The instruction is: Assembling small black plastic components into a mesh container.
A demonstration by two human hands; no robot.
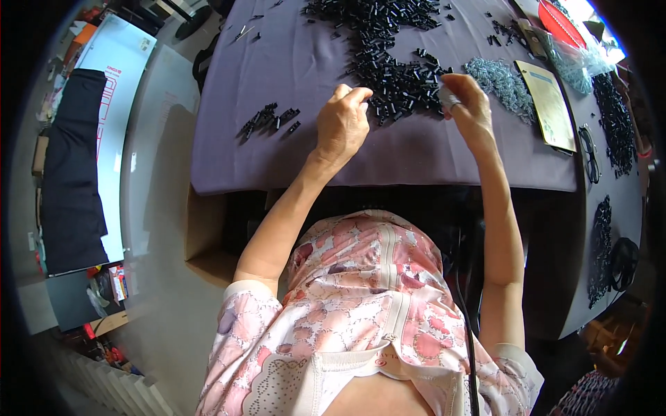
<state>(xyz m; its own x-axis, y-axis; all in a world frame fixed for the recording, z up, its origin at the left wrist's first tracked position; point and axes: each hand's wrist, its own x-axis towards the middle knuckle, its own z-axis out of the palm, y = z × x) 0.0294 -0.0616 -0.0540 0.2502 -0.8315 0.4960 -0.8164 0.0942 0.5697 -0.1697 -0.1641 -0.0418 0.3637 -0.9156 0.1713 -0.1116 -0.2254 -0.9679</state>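
Black tubular pieces [399,93] are heaped on the purple cloth [416,156], their near end flanked by the left hand [341,123] and the right hand [474,114]. The left fingers are curled toward the thumb, the right ones bent; whether anything is pinched in either cannot be told. Small grey pieces [503,84] are piled beside the right hand.

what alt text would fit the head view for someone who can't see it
A person's left hand and right hand flank the near end of a pile of small black parts on a purple-grey cloth. Silvery pieces lie to the right, a smaller black cluster to the left.
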